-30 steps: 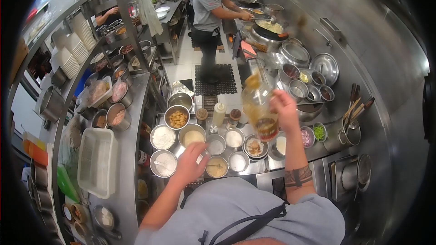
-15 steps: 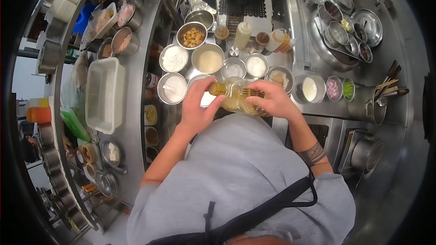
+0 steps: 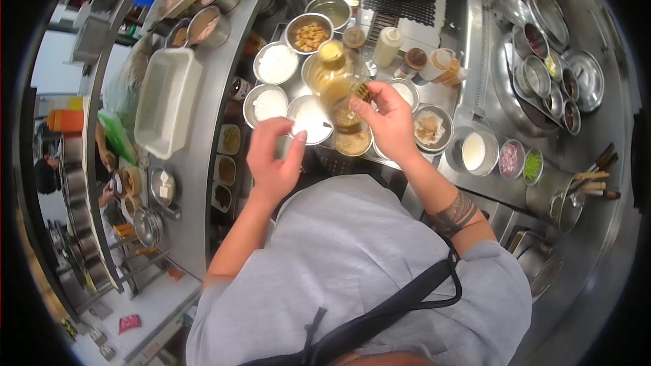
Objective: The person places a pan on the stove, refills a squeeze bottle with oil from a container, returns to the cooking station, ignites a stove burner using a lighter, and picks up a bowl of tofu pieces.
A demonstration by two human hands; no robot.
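Observation:
My right hand is wrapped round the lower part of a clear bottle of yellowish liquid with a yellow cap. The bottle is upright or slightly tilted, over metal bowls. My left hand is off the bottle, thumb and fingers apart, near the front bowl of white contents. Left of it is another bowl of white powder; behind lie a third and a bowl of brown chunks. Below the bottle is a bowl of pale yellowish contents.
Squeeze bottles and shakers stand behind the bowls. At right are a pot of white liquid, chopped pink and green pieces, and a utensil pot. A white tub sits on the left counter; people work beyond it.
Both hands held the bottle sideways half a second ago. Since then my left hand has let go and moved left, while the bottle has turned cap upward. The view has shifted.

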